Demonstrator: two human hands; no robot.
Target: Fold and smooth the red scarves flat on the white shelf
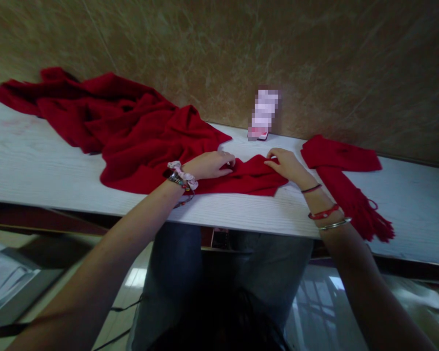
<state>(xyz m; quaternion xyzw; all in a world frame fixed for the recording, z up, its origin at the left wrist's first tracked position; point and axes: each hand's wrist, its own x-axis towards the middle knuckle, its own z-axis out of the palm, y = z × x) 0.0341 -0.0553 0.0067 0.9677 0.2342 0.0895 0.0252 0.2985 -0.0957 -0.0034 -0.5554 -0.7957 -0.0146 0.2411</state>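
A red scarf [241, 178] lies in front of me on the white wood-grain table [40, 165]. My left hand [210, 165] rests on its left part with the fingers curled and pinching the cloth. My right hand [286, 165] pinches the scarf's upper edge near the middle. A large heap of red scarves [131, 126] spreads to the left and runs into the one under my hands. Bracelets and a scrunchie circle my wrists.
Another red scarf [346, 183], folded with a fringe, lies at the right of the table. A small pink and white object [263, 114], blurred, stands against the brown marbled wall [314, 58]. The table's front edge runs just below my wrists.
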